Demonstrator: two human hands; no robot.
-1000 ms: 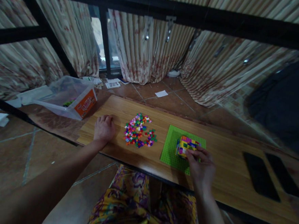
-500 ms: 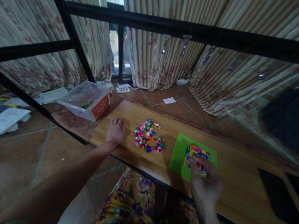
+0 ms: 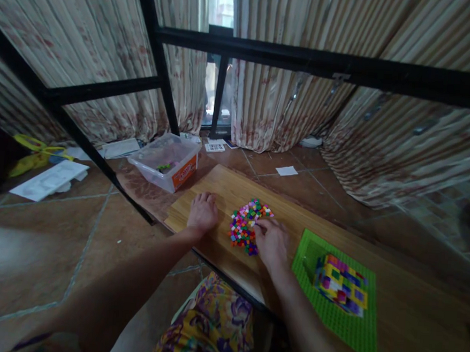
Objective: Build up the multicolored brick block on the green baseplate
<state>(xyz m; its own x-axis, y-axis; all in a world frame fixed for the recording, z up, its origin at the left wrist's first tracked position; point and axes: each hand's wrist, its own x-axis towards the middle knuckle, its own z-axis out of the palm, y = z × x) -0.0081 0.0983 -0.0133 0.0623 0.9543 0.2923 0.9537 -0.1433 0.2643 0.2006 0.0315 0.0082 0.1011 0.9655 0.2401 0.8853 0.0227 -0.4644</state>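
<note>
A pile of small multicoloured building bricks (image 3: 241,227) lies on the wooden table. My right hand (image 3: 272,243) reaches into its right side, thumb and forefinger pinched together among the bricks. Whatever is between those fingertips is too small to make out. Left of the pile, my left hand (image 3: 203,212) rests on the tabletop, fingers loosely laid down and holding nothing. To the right, a green studded baseplate (image 3: 310,251) carries a blocky build of mixed-colour bricks (image 3: 342,282), with yellow, purple, red and blue showing. My right forearm passes close to the baseplate's left edge.
The wooden table (image 3: 226,183) has a dark front edge above my patterned-clothed legs. Beyond its left end, a clear plastic box (image 3: 161,163) with an orange label stands on the tiled floor. Black metal bars (image 3: 268,49) cross in front of striped curtains (image 3: 280,109).
My right hand has left the brick build on the baseplate and moved left to the loose pile. My left hand stays on the table. The camera view has turned slightly.
</note>
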